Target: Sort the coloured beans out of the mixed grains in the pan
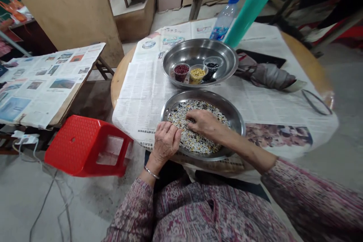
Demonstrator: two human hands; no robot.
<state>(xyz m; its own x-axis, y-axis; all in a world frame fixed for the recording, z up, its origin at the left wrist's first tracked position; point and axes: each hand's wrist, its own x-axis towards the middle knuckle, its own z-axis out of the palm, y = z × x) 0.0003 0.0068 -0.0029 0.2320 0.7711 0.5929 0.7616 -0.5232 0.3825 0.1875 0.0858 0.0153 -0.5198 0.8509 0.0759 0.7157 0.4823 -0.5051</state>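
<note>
A steel basin (241, 123) near the table's front edge holds a spread of mixed white, black and yellow grains (198, 141). My right hand (204, 123) reaches into it from the right, fingers bent and fingertips down at the grains; what they pinch is too small to make out. At the basin's left rim, my left hand (167, 138) is closed, its fingers curled and the inside hidden. Behind stands a second steel basin (198, 48). In it are a cup of dark red beans (181, 72), a cup of yellow grains (197, 74) and a cup of black beans (212, 66).
Newspaper (138, 102) covers the round table. At its back stand a plastic bottle (222, 19) and a tall green translucent container (252, 7). A folded grey umbrella (269, 76) lies right. A red stool (82, 143) and a paper-covered bench (48, 79) are left.
</note>
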